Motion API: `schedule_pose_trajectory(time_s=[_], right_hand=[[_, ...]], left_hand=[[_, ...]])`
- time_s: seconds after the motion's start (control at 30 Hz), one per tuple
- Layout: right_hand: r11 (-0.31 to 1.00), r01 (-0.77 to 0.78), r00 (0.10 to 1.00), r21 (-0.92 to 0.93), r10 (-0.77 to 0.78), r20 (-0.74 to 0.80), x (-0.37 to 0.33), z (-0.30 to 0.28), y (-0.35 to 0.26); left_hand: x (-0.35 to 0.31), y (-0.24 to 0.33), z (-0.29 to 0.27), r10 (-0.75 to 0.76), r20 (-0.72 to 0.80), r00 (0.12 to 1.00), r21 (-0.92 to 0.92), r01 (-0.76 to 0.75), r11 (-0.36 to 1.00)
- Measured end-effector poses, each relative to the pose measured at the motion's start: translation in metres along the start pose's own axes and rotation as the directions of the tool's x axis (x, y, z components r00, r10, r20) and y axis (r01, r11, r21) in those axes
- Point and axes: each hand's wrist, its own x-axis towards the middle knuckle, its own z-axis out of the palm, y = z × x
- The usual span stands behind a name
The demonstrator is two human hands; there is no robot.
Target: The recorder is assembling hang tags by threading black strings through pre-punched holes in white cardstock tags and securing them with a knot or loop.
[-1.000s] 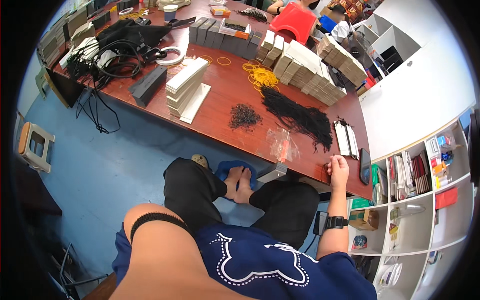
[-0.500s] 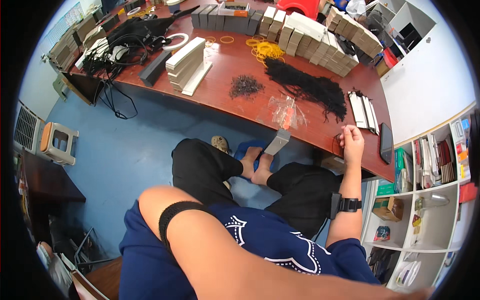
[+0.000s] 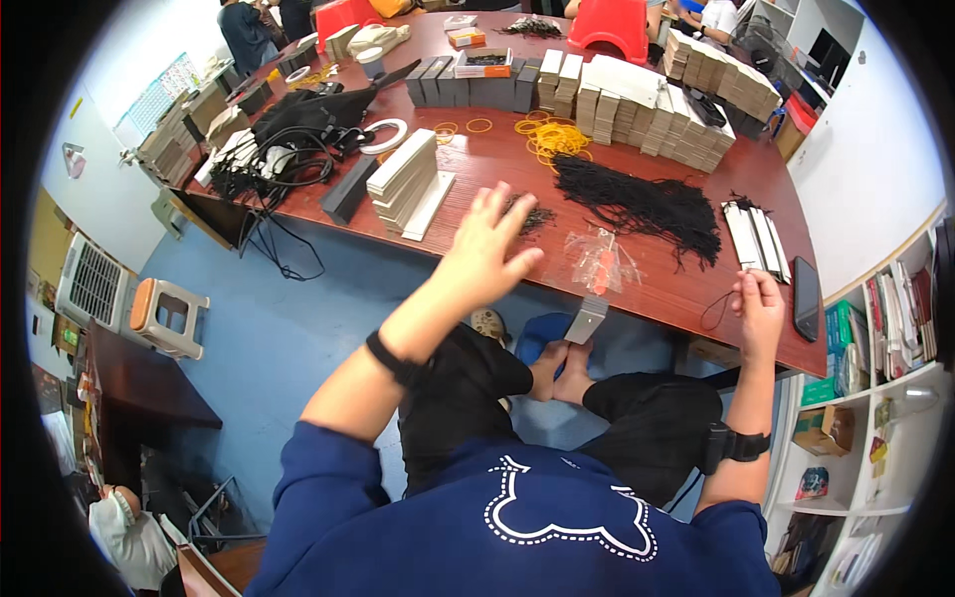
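My left hand (image 3: 482, 249) reaches over the table's near edge with its fingers spread and nothing in them. It partly covers a small pile of dark bits (image 3: 537, 221). At the right, my right hand (image 3: 759, 308) is closed in a pinch on a thin black cord (image 3: 708, 316), whose loop hangs to the left of the fingers. Close to this hand lie several narrow white strips (image 3: 744, 237) with black cord ends, and a dark phone (image 3: 806, 298). A heap of black cords (image 3: 642, 209) spreads between the two hands, farther back.
A grey block (image 3: 587, 320) juts over the table's front edge beside crumpled clear plastic (image 3: 607, 261). Yellow rubber bands (image 3: 552, 137), stacked pale card pieces (image 3: 607, 109) and grey boxes (image 3: 438, 88) stand farther back. A pale stack (image 3: 403, 189) stands left of my left hand.
My left arm was folded across my body, its hand out of view; now the hand is stretched over the table. The right hand keeps its pinch on the cord. The view has shifted.
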Motion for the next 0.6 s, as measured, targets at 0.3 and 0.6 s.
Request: schedule_pose_trajectory(time_s=[0.3,0.6], right_hand=[[0.992,0.078,0.996,0.094,-0.075,-0.037,-0.025,0.013,-0.031],[0.922,-0.046,0.998,0.385,0.058,-0.021,-0.023,-0.005,-0.064]], left_hand=[[0.057,-0.032,0.063,-0.121,0.142,0.982,0.231,0.086,0.969],[0.095,-0.069,0.087,0.092,-0.054,0.994,0.136,-0.084,0.987]])
